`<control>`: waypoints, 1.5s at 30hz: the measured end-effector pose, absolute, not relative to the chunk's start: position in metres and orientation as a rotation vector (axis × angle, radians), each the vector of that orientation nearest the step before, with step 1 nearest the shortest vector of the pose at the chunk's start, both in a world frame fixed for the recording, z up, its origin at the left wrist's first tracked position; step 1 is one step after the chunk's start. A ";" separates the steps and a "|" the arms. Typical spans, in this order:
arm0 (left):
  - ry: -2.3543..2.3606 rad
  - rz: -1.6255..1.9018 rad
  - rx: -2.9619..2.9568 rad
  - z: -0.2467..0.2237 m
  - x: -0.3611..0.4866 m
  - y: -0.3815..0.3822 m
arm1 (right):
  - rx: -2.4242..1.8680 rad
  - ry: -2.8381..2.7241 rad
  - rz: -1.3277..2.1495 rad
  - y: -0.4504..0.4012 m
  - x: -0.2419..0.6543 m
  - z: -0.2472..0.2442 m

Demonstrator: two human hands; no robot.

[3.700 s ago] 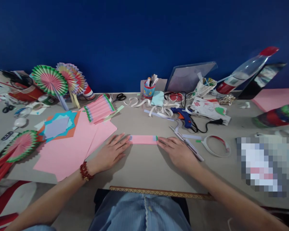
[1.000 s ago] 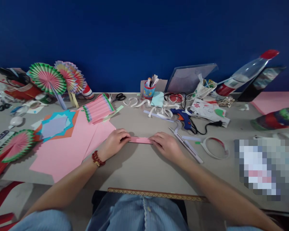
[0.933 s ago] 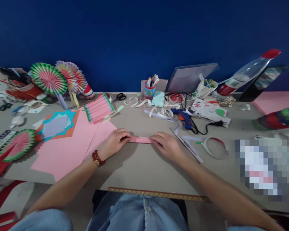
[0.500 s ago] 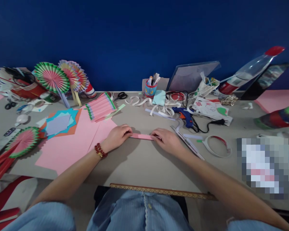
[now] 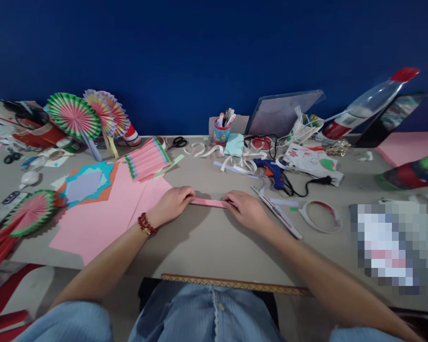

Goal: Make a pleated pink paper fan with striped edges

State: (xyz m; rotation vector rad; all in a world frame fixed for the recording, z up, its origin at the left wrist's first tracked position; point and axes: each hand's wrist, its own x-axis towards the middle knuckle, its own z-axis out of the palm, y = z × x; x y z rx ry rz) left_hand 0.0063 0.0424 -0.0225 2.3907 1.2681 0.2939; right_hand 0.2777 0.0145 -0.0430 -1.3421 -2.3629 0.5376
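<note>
1 round pleated paper fan [image 5: 34, 211], pink with a green edge, lies at the far left of the tabletop [image 5: 203, 254], near some large pink sheets [image 5: 92, 225]. Next comes the left hand [image 5: 173, 203], its fingers curled and almost closed, grasping the left end of a narrow pink strip [image 5: 209, 203]. That strip stretches across the middle — whether it rests on the tabletop or sits slightly above, I cannot tell. The right hand [image 5: 248, 209], curled likewise, grasps the other end — 1 grip at each end. Just beside that hand lies a slim pointed tool [image 5: 278, 214], then a white loop [image 5: 311, 223].
</note>
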 end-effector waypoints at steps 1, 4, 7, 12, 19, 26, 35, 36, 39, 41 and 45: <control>1.280 0.288 2.388 -0.023 0.007 0.042 | -1.336 -2.359 0.542 0.015 0.278 -0.043; 1.303 0.294 2.399 -0.024 0.008 0.042 | -1.317 -2.342 0.559 0.015 0.278 -0.045; 1.269 0.321 2.421 -0.026 0.008 0.043 | -1.325 -2.331 0.560 0.015 0.278 -0.044; 1.222 0.351 2.401 -0.026 0.006 0.046 | -1.359 -2.339 0.551 0.015 0.275 -0.040; 1.212 0.337 2.412 -0.026 0.006 0.046 | -1.349 -2.336 0.546 0.016 0.276 -0.044; 1.194 0.345 2.430 -0.029 0.005 0.046 | -1.385 -2.339 0.544 0.015 0.275 -0.040; 1.192 0.335 2.470 -0.030 0.006 0.044 | -1.395 -2.335 0.544 0.015 0.274 -0.039; 1.193 0.331 2.477 -0.030 0.006 0.044 | -1.395 -2.333 0.545 0.015 0.274 -0.040; 1.212 0.298 2.516 -0.030 0.007 0.044 | -1.374 -2.323 0.555 0.016 0.276 -0.040; 1.222 0.275 2.547 -0.031 0.007 0.043 | -1.335 -2.323 0.582 0.018 0.278 -0.039; 1.225 0.266 2.581 -0.034 0.007 0.043 | -1.262 -2.307 0.668 0.022 0.285 -0.037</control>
